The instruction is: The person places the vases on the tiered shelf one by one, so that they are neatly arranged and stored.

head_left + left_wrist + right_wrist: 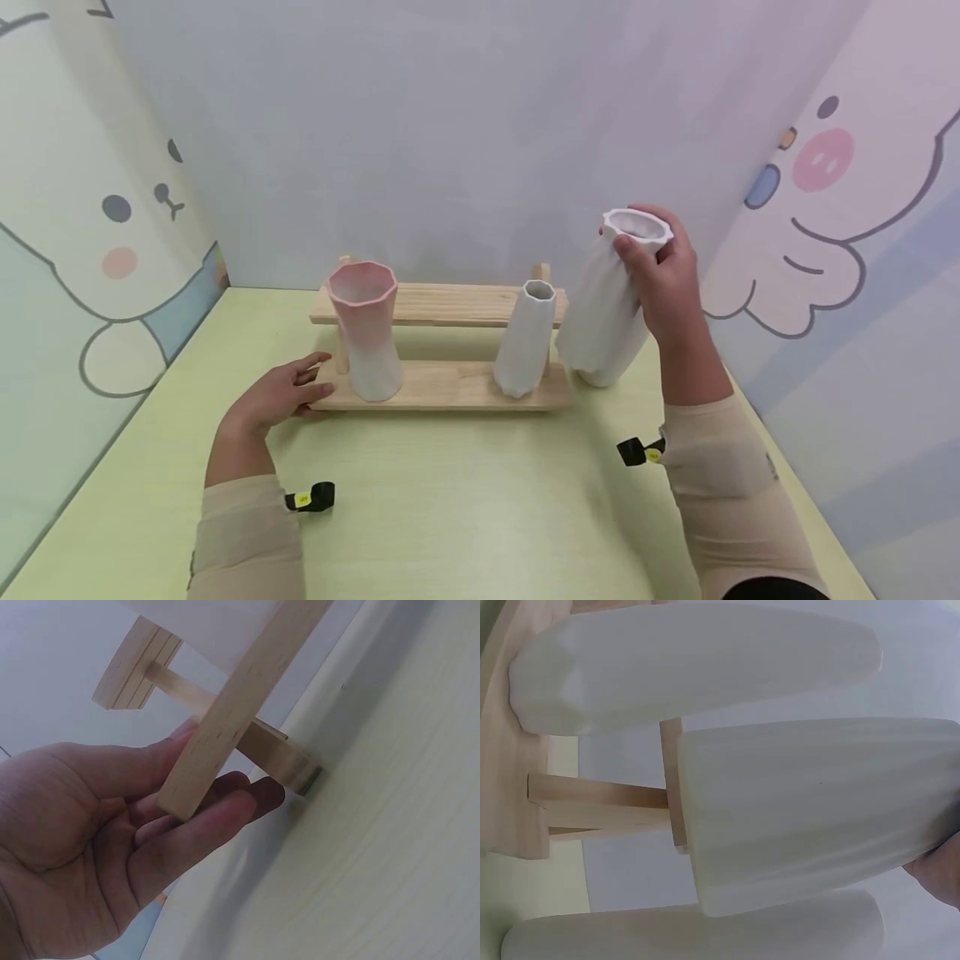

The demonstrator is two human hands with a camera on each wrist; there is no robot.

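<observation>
My right hand (670, 279) grips a white fluted vase (603, 308) near its rim, thumb at the front. The vase is tilted and sits at the right end of a two-tier wooden shelf (450, 398). In the right wrist view the base of this held vase (802, 810) overlaps the end of the upper board. At the other end, my left hand (281, 392) holds the lower board's left edge. The left wrist view shows fingers under the board (225, 712) and the thumb mostly hidden behind it.
A pink-and-white vase (375, 350) stands at the left of the lower board, a slim white vase (525, 346) at its right. Another white vase (630, 934) stands on the table, partly hidden behind the held one. A grey wall (450, 150) rises behind the shelf.
</observation>
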